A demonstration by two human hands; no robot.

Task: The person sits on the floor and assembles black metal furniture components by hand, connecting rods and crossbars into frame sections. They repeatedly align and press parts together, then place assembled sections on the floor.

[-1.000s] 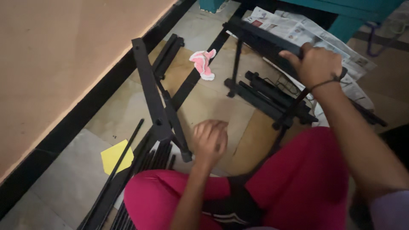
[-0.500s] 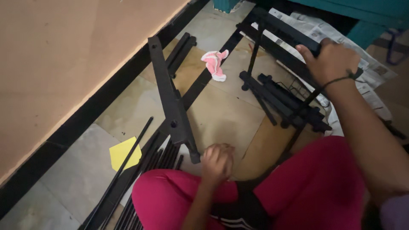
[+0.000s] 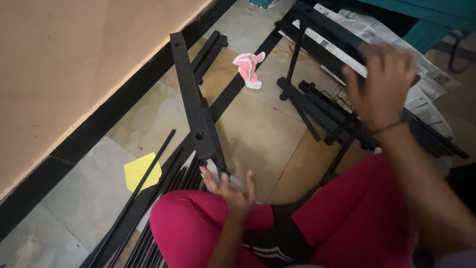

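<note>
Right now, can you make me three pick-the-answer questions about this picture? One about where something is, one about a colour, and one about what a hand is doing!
1. Where does the pink cloth lie?
A. on the floor tiles between the black metal parts
B. on the person's lap
C. on the newspaper

2. What colour is the paper sheet beside the thin black rods?
A. green
B. yellow
C. white

3. How is the left hand?
A. shut round a rod
B. flat on the wall
C. open, fingers spread, below the end of the upright black bar

Answers:
1 A: the cloth sits on bare tile, apart from the newspaper and the lap.
2 B: the sheet is plainly yellow against the pale tile.
3 C: the fingers are spread and hold nothing.
</note>
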